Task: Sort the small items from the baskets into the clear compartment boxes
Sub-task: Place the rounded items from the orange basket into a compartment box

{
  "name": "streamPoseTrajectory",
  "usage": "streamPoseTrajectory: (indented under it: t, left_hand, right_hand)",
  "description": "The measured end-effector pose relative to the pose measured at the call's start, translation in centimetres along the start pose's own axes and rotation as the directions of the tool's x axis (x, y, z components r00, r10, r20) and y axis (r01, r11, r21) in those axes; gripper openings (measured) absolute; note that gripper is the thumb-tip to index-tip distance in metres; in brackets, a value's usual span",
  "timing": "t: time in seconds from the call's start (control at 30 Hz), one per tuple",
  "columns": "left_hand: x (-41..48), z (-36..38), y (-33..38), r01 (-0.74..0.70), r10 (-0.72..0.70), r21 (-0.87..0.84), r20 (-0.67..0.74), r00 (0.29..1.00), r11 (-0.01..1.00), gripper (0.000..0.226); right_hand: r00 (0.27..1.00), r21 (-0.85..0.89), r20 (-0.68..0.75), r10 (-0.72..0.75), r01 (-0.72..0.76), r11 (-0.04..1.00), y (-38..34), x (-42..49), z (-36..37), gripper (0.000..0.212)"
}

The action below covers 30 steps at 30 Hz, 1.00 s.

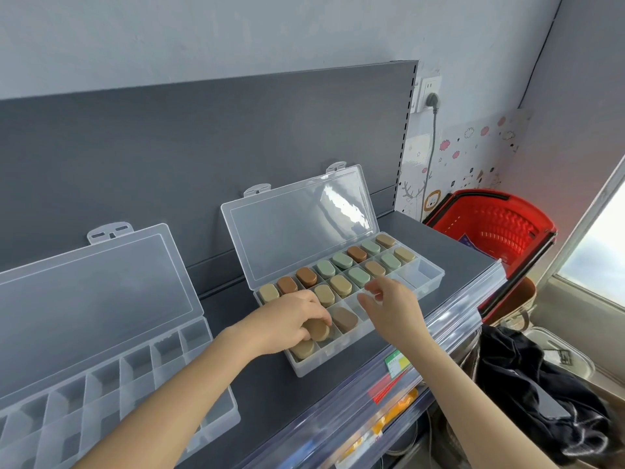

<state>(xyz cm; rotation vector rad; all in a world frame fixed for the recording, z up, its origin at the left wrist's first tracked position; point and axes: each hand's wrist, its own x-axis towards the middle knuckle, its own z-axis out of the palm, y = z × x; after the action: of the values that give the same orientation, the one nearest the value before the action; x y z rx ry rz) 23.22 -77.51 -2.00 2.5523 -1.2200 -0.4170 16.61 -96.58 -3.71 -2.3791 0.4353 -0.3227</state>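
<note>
A clear compartment box lies open on the dark shelf, its back two rows filled with small oval cases in tan, brown and green. My left hand grips a tan oval case over the front row, beside a brown case and another tan case lying in their compartments. My right hand hovers over the front row's middle with fingers loosely spread and holds nothing. A second clear compartment box stands open at the left with no items visible in its cells.
A red shopping basket sits at the shelf's right end. The shelf's front edge carries a clear price strip. Below on the right lie a dark cloth and a clear bin. A wall socket with a plug is behind.
</note>
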Motion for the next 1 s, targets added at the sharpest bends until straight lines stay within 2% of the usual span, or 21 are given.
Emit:
streamPoseTrajectory:
  t: [0.2, 0.43, 0.63, 0.87, 1.0]
  left_hand:
    - [0.2, 1.0, 0.0, 0.031, -0.032, -0.052, -0.016, 0.999, 0.998, 0.057]
    - [-1.1, 1.1, -0.3, 0.088, -0.102, -0.089, -0.175, 0.979, 0.992, 0.060]
    - [-3.0, 0.8, -0.7, 0.243, -0.255, -0.078, -0.299, 0.919, 0.967, 0.073]
    - [-7.5, 0.5, -0.4, 0.417, -0.414, -0.096, -0.441, 0.797, 0.904, 0.071]
    - [-11.4, 0.8, -0.8, 0.528, -0.501, -0.084, -0.470, 0.727, 0.845, 0.069]
  right_hand:
    - [1.000, 0.047, -0.010, 0.013, -0.013, 0.999, 0.3, 0.1, -0.3, 0.031]
    - [0.996, 0.033, 0.066, -0.055, 0.053, 0.998, -0.2, 0.4, 0.2, 0.036]
    - [0.974, -0.003, 0.147, -0.172, 0.174, 0.985, -1.7, 1.1, 1.2, 0.049]
    - [0.853, 0.000, 0.276, -0.443, 0.461, 0.887, -3.7, 1.0, 4.1, 0.034]
    - [0.750, 0.006, 0.370, -0.548, 0.589, 0.808, -6.3, -0.2, 5.8, 0.036]
